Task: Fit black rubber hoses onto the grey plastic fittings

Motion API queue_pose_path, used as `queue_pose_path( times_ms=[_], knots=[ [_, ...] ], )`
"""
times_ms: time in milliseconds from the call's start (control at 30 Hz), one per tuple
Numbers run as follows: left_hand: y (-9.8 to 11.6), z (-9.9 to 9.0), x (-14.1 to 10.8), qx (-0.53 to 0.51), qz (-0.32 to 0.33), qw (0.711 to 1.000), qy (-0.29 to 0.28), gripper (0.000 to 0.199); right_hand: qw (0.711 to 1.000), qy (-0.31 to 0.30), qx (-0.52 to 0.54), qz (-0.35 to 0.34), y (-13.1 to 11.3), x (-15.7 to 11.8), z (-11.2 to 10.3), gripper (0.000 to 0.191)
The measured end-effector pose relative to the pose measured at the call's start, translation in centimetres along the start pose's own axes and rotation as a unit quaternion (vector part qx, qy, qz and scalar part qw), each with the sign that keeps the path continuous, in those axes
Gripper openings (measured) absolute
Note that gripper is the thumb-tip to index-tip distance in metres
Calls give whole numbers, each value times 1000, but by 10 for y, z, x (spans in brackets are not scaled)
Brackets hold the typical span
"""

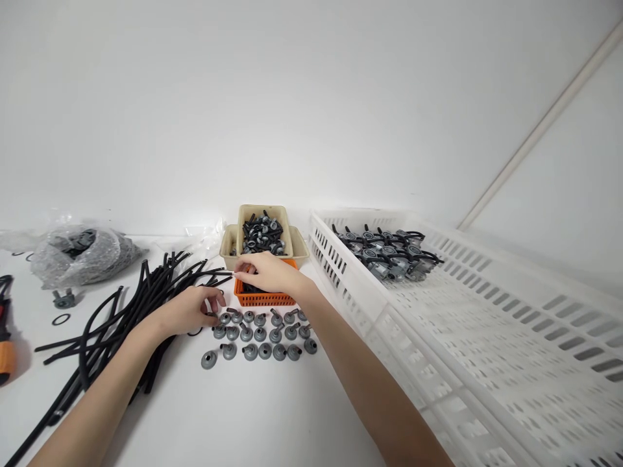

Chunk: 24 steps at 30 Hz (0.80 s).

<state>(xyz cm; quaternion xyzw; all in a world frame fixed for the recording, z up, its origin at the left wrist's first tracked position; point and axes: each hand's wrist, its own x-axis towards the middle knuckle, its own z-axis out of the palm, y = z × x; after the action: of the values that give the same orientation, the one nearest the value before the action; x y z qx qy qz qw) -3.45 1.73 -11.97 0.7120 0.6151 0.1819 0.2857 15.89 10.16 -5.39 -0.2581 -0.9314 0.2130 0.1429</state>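
My left hand (192,310) is curled at the left end of the back row, its fingertips closed around a small grey fitting (213,316) that they partly hide. Several similar round grey fittings (259,334) with short stems stand in rows on the white table. Above the left side of an orange basket (265,299), my right hand (267,272) has its thumb and fingers drawn together; what they pinch, if anything, is too small to make out. Dark small parts inside that basket are mostly covered by this hand.
Black rubber hoses (146,305) lie in a pile left of my left hand. Behind the orange basket are beige trays (299,246) with black and grey parts. A bubble-wrap bag (104,259) sits back left. On the right, a white crate (438,324) holds hose assemblies (389,253).
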Motion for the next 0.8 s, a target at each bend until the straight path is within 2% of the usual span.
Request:
queue_pose_path(
  times_ms=[200, 367, 533, 633, 800],
  knots=[
    [4, 1, 1, 6, 16, 1000, -17, 24, 999, 31, 7, 11, 7, 1, -2, 18],
    [2, 4, 3, 25, 25, 999, -5, 25, 987, 129, -36, 90, 16, 2, -7, 20],
    [2, 3, 4, 39, 26, 999, 11, 27, 959, 197, -127, 159, 43, 5, -4, 26],
    [2, 3, 4, 42, 27, 999, 13, 27, 951, 189, -166, 181, 56, 4, 0, 32],
    [3, 3, 4, 38, 23, 999, 7, 26, 956, 123, -196, 181, 62, 2, 3, 37]
  ],
)
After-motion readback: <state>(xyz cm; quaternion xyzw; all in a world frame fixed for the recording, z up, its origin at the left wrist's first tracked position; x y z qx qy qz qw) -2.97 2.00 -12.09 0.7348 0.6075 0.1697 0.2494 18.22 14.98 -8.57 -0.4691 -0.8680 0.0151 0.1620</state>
